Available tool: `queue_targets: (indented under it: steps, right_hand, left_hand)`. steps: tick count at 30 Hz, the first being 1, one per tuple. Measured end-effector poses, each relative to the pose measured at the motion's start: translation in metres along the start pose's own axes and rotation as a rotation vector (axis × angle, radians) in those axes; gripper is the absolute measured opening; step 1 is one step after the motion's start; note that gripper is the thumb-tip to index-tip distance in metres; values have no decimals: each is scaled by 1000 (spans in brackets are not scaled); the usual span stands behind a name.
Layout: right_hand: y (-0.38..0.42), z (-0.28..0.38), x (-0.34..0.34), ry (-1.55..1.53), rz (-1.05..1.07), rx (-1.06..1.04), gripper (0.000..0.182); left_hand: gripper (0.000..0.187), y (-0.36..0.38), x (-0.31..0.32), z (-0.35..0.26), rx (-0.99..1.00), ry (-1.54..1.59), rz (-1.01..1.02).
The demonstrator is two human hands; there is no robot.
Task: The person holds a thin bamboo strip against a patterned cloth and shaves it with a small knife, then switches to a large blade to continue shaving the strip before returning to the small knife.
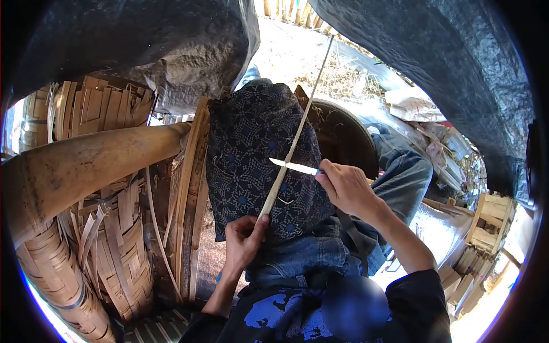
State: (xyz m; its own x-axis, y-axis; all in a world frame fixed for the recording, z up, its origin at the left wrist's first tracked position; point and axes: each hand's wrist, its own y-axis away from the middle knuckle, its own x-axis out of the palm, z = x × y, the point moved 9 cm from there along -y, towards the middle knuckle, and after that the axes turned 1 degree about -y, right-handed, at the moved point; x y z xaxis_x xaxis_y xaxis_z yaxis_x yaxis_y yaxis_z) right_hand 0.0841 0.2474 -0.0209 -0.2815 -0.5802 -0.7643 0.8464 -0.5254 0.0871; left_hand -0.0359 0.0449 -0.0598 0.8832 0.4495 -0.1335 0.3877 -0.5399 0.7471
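My left hand [245,239] pinches the near end of a long, thin bamboo strip [295,141], which slants up and away to the right. My right hand [350,186] grips a knife [297,167] by its blue handle, mostly hidden in the fingers. The knife's pale blade points left and lies across the strip, partway along it. Beneath both is a dark patterned cloth [243,166] draped over my lap and leg, with a few thin shavings on it.
At left a thick bamboo pole [97,166] juts inward beside bundled woven bamboo [123,246]. A round basin [349,134] sits beyond the cloth, near my bent knee [409,171]. Dark plastic sheeting [434,68] hangs overhead. A wooden crate [489,220] stands at right.
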Motion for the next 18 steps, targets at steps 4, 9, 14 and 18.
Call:
queue_targets:
  steps: [4,9,14,18]
  right_hand:
    - [-3,-2,16,76,192,74,32]
    - [-9,6,22,164,199,77,36]
    - [-34,-19,27,237,156,137,35]
    - [-47,-21,-5,49,10,173,33]
  left_hand:
    - [32,3,-1,3,14,-23,-43]
    - [31,9,2,-6,19,-42,-106]
    - [32,20,6,-8,22,-89,-139]
    - [32,23,4,2,29,-12,-140]
